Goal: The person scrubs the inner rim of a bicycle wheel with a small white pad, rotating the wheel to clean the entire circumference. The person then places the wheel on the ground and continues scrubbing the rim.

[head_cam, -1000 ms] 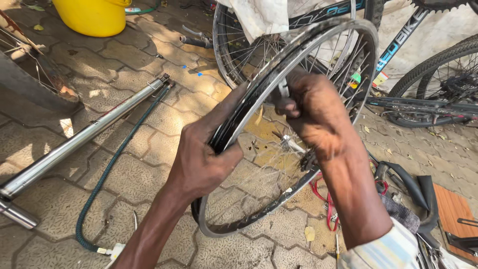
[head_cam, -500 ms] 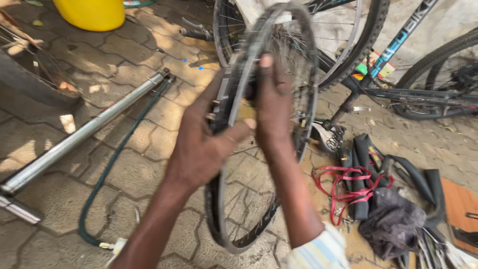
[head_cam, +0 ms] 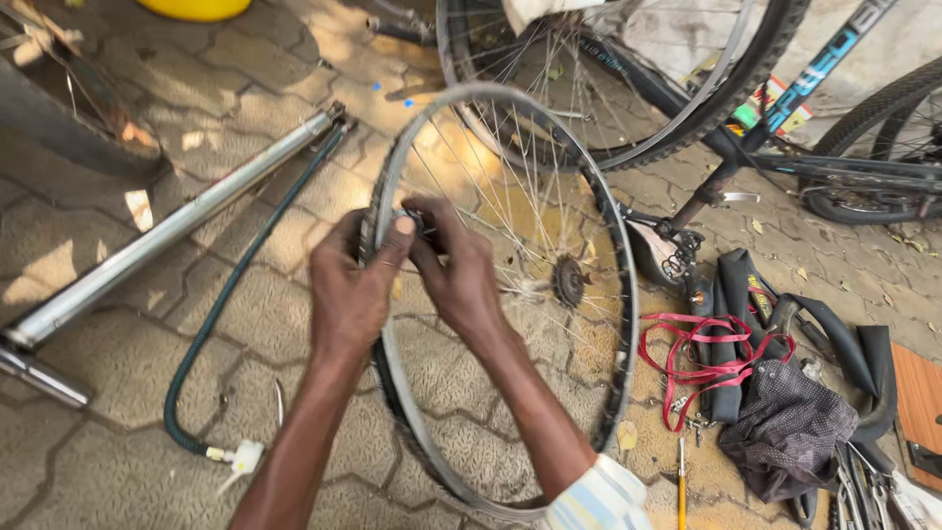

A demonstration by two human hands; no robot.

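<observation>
- Silver metal bicycle wheel rim with thin spokes (head_cam: 628, 324) stands upright on its edge on the grey paving-stone floor (head_cam: 128, 432), seen from above by the person who holds it.
- Left hand (head_cam: 351, 287) is closed around the left side of the rim, thumb pressed over the top edge.
- Right hand (head_cam: 456, 270) is closed on the same stretch of rim from the inner, spoke side, fingers curled against a small dark part there; what that part is cannot be told.
- Both hands touch each other at the rim, forearms reaching up from the bottom of the view, with a pale striped sleeve cuff (head_cam: 599, 499) on the right arm.
- Dark round hub (head_cam: 569, 282) sits at the middle of the spokes, right of the hands.
- Long silver metal floor pump (head_cam: 167, 231) lies on the floor to the left, with its dark green rubber hose (head_cam: 211, 324) curving down to a white nozzle.
- Red strap (head_cam: 697, 358), black rubber inner tubes (head_cam: 834, 339) and a crumpled dark grey cloth (head_cam: 785, 427) lie in a heap to the right of the rim.
- Black-framed bicycle with a tyred wheel (head_cam: 687, 108) stands behind the rim.
</observation>
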